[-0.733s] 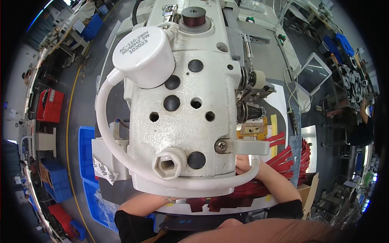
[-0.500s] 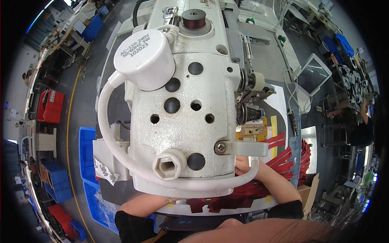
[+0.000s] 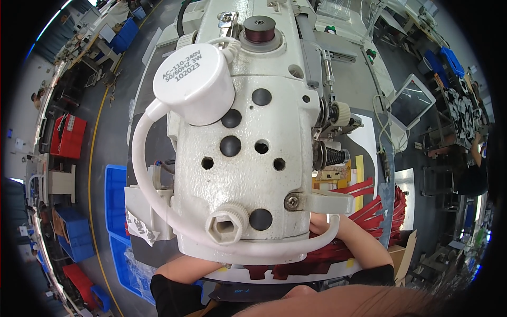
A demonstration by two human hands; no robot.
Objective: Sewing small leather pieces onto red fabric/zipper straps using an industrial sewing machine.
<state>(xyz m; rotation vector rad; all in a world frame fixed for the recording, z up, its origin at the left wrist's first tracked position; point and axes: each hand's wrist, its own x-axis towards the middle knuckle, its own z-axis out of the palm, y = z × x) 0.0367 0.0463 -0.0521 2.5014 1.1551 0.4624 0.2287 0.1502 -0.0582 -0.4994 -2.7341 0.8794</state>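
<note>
A large white sewing machine head fills the middle of the view and covers most of my work. My left forearm goes under its near end, and the left hand is hidden there. On the other side, part of my right hand shows beside the machine, below a white bracket; its fingers are out of sight. Dark red fabric pieces lie between my arms at the near edge. Close to my right forearm, red straps fan out over the table. What either hand holds cannot be seen.
A white cable loops round the machine from a round white lamp housing. A dark thread bobbin sits on top. Blue bins stand at the left, a cardboard box at the right. Another person's arm shows far right.
The machine and table sit slightly lower and further right in the picture, as the view has shifted. My forearms keep nearly the same pose, the right hand still partly behind the machine.
</note>
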